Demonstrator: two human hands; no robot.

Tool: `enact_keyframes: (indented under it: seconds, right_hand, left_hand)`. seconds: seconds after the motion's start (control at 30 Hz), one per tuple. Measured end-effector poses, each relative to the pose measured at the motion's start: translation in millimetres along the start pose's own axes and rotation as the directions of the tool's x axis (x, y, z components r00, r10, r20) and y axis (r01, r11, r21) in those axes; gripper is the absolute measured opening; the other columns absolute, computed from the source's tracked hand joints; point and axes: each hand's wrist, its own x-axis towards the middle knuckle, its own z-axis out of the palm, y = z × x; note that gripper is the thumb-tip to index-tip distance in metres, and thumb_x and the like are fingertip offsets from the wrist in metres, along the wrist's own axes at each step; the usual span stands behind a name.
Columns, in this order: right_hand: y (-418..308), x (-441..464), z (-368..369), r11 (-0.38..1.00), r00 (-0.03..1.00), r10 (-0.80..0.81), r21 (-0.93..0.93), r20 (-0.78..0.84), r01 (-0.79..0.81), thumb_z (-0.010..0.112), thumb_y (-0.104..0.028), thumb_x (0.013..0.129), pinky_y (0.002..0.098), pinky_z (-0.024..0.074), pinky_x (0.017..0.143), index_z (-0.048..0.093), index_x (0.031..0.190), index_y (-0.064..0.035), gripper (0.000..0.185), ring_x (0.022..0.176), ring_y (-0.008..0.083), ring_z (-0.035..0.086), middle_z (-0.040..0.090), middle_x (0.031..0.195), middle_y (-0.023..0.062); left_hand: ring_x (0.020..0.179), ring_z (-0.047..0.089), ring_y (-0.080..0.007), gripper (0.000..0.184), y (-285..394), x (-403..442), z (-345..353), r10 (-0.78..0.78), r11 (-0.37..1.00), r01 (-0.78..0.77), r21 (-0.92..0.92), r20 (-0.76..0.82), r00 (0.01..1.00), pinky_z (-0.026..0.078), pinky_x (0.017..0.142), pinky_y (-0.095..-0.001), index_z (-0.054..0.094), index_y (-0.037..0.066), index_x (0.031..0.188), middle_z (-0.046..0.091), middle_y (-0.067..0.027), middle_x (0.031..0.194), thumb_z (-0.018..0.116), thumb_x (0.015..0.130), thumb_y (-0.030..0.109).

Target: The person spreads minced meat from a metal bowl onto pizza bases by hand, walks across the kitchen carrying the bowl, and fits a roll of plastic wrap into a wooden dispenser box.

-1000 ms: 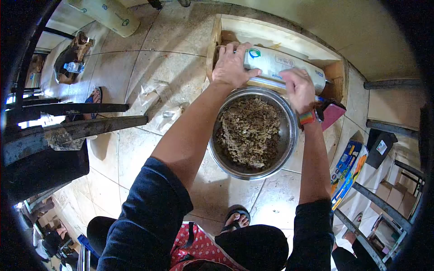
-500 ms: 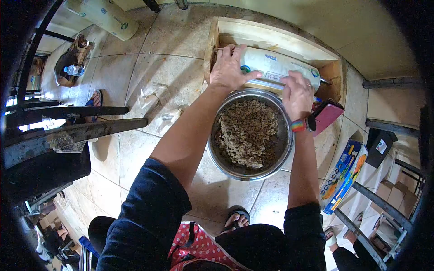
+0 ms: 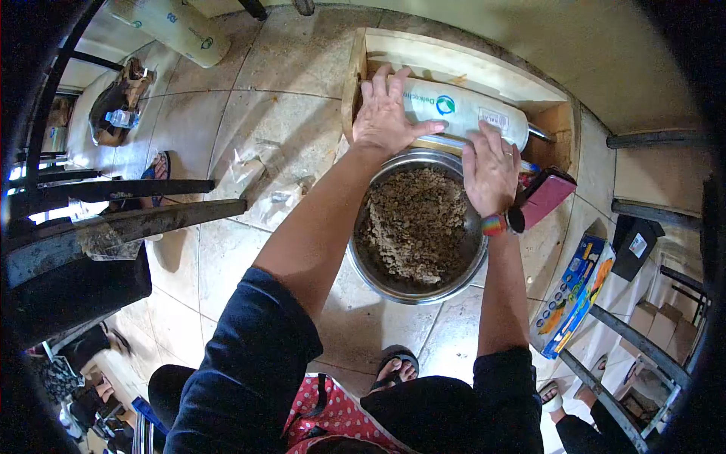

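A printed plastic roll [image 3: 469, 112] lies in a shallow wooden box [image 3: 454, 49] on the tiled floor. My left hand [image 3: 387, 115] rests on the roll's left end, fingers spread and thumb stretched along its near side. My right hand [image 3: 491, 168] touches the near edge of the roll toward its right, fingers stretched out, holding nothing. Directly below the roll stands a steel bowl [image 3: 361, 266] holding a brown crumbly mass [image 3: 416, 223]. Beside my right wrist is a phone in a red case [image 3: 546, 198].
Another printed roll [image 3: 178, 32] lies at the upper left. A blue and yellow box [image 3: 573, 295] and a black box [image 3: 635, 247] are at the right. Clear plastic scraps [image 3: 265, 185] lie left of the bowl. Metal frame legs [image 3: 174, 217] extend from the left.
The roll has turned, so its printing sits differently. My right hand has moved slightly left and down, its fingers straighter. My left hand has stayed nearly in place.
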Motion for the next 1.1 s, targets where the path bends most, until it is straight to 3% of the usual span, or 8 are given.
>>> enact_keyframes:
  seconds: [0.17,0.23,0.43,0.57,0.63,0.77,0.9,1.1]
  right_hand:
    - [20,24,18,0.953,0.974,0.195,0.213,0.117,-0.217,0.048,-0.021,0.076,0.0424,0.0318,0.088,0.054,0.094,-0.0114,0.021,0.103,0.0296,0.043,0.047,0.112,0.0082]
    - [27,38,38,1.000,0.980,0.025,0.017,-0.195,-0.022,0.046,-0.023,0.077,0.0425,0.0280,0.091,0.052,0.102,-0.0128,0.028,0.110,0.0304,0.037,0.045,0.115,0.0069]
    - [5,11,27,0.993,0.993,0.115,0.038,0.003,-0.115,0.043,-0.023,0.078,0.0452,0.0228,0.095,0.039,0.118,-0.0111,0.041,0.117,0.0304,0.028,0.033,0.126,0.0056]
    - [8,-6,20,0.999,0.999,0.032,0.020,-0.020,-0.032,0.047,-0.017,0.076,0.0433,0.0319,0.090,0.043,0.113,-0.0094,0.039,0.108,0.0311,0.039,0.041,0.118,0.0096]
    - [26,1,24,0.963,0.993,0.050,0.269,-0.110,-0.019,0.048,-0.009,0.073,0.0400,0.0382,0.082,0.048,0.104,-0.0069,0.031,0.093,0.0299,0.049,0.049,0.104,0.0101]
    - [51,15,21,0.994,0.965,0.068,0.101,-0.252,-0.044,0.048,-0.001,0.070,0.0346,0.0415,0.075,0.054,0.092,-0.0040,0.023,0.086,0.0279,0.051,0.053,0.094,0.0104]
    - [83,22,26,0.976,0.982,0.092,0.209,-0.166,-0.056,0.058,-0.002,0.062,0.0337,0.0416,0.075,0.055,0.090,-0.0076,0.029,0.087,0.0269,0.051,0.053,0.091,0.0100]
    - [104,17,28,0.962,0.961,0.273,0.038,-0.049,-0.271,0.059,-0.010,0.063,0.0364,0.0449,0.064,0.054,0.077,-0.0097,0.015,0.070,0.0292,0.054,0.056,0.077,0.0095]
  left_hand:
    - [0.112,0.025,-0.0332,0.089,2,-2,1,-0.008,0.997,0.007,0.082,0.017,1.000,0.026,0.095,-0.0384,0.035,0.006,0.117,0.021,-0.0171,0.123,0.063,0.052,0.060]
    - [0.112,0.024,-0.0334,0.088,2,-2,2,-0.014,0.995,0.014,0.100,-0.001,1.000,0.025,0.095,-0.0391,0.036,0.006,0.116,0.021,-0.0177,0.124,0.062,0.052,0.061]
    - [0.117,0.019,-0.0346,0.089,-1,0,5,0.028,0.996,-0.020,0.085,-0.090,0.996,0.021,0.098,-0.0408,0.034,0.008,0.118,0.019,-0.0187,0.127,0.060,0.053,0.062]
    - [0.118,0.020,-0.0338,0.082,-2,0,6,0.022,0.994,-0.019,0.110,-0.022,1.000,0.020,0.098,-0.0401,0.035,0.008,0.119,0.024,-0.0179,0.125,0.059,0.058,0.058]
    - [0.117,0.021,-0.0335,0.079,-2,0,6,0.026,0.992,-0.029,0.123,0.026,0.999,0.020,0.098,-0.0401,0.035,0.008,0.119,0.026,-0.0176,0.125,0.058,0.060,0.057]
    - [0.118,0.020,-0.0330,0.073,-1,2,3,0.028,0.993,-0.035,0.114,0.065,0.998,0.020,0.098,-0.0394,0.036,0.011,0.119,0.025,-0.0171,0.126,0.056,0.064,0.054]
    - [0.119,0.018,-0.0337,0.072,-3,1,2,0.012,0.996,-0.020,0.088,0.091,0.996,0.021,0.098,-0.0387,0.035,0.011,0.121,0.024,-0.0177,0.128,0.056,0.066,0.052]
    - [0.119,0.019,-0.0345,0.069,0,1,-1,0.015,0.994,-0.027,0.104,0.110,0.994,0.022,0.098,-0.0393,0.033,0.009,0.122,0.024,-0.0190,0.127,0.054,0.070,0.049]
